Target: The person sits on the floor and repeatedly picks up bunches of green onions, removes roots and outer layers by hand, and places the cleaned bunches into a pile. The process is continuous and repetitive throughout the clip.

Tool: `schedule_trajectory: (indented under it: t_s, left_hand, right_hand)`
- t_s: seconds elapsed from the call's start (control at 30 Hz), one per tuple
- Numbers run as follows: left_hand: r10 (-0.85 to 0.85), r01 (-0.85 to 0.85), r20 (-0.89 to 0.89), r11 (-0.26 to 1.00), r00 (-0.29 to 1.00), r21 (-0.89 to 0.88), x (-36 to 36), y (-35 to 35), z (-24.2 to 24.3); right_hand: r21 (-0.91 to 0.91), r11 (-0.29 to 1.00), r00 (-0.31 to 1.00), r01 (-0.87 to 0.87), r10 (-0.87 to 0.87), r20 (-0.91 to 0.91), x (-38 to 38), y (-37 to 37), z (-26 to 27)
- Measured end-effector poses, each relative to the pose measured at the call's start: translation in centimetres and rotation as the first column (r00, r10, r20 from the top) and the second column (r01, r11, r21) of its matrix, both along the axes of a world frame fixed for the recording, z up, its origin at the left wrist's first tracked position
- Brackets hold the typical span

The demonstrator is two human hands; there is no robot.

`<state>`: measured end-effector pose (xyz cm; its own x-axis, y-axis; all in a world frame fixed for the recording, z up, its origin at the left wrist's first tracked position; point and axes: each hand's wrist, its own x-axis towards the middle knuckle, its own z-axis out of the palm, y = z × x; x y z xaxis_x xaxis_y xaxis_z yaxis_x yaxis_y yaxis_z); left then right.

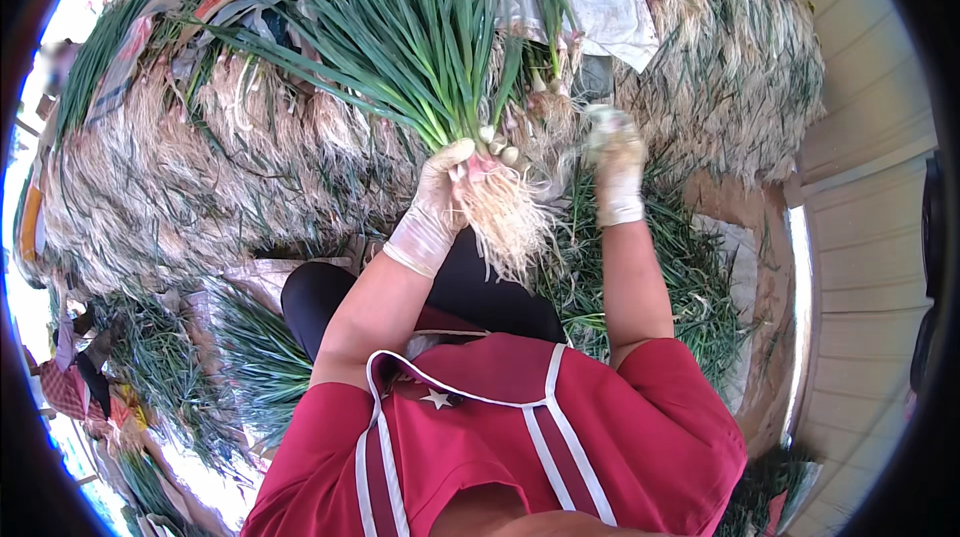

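My left hand [446, 184], in a whitish glove, grips a bunch of green garlic plants [450, 79] just above the roots. The long green leaves fan out away from me, and the pale roots [499, 214] hang towards my lap. Several small round bulbs [504, 149] show at the right side of the bunch. My right hand [615, 139], gloved too, is raised to the right of the bunch and apart from it. It is blurred, so its fingers and anything in them cannot be made out.
A long heap of rooted plants [225, 184] lies across in front, partly under a white sheet [607, 4]. Loose green leaves [652, 282] lie at my right, and more leafy plants [262, 357] at my left. A ribbed wall [862, 259] stands at the far right. Another person [71, 387] is partly visible at left.
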<state>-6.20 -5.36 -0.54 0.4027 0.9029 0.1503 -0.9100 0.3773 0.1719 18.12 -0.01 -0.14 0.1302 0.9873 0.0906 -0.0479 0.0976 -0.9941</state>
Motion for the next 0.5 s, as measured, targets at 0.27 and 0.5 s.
schedule_trajectory:
  t_s: [0.27, 0.5]
  left_hand:
    - [0.001, -0.003, -0.128, 1.000, 0.992, -0.022, 0.3, -0.3, 0.9]
    - [0.053, -0.042, -0.169, 0.997, 0.984, 0.065, 0.5, 0.1, 2.4]
  right_hand:
    - [-0.460, 0.858, 0.529, -0.229, 0.506, 0.681, 1.7, 1.0, 7.5]
    - [-0.094, 0.992, 0.463, -0.079, 0.120, 0.878, -1.6, 6.9, 1.9]
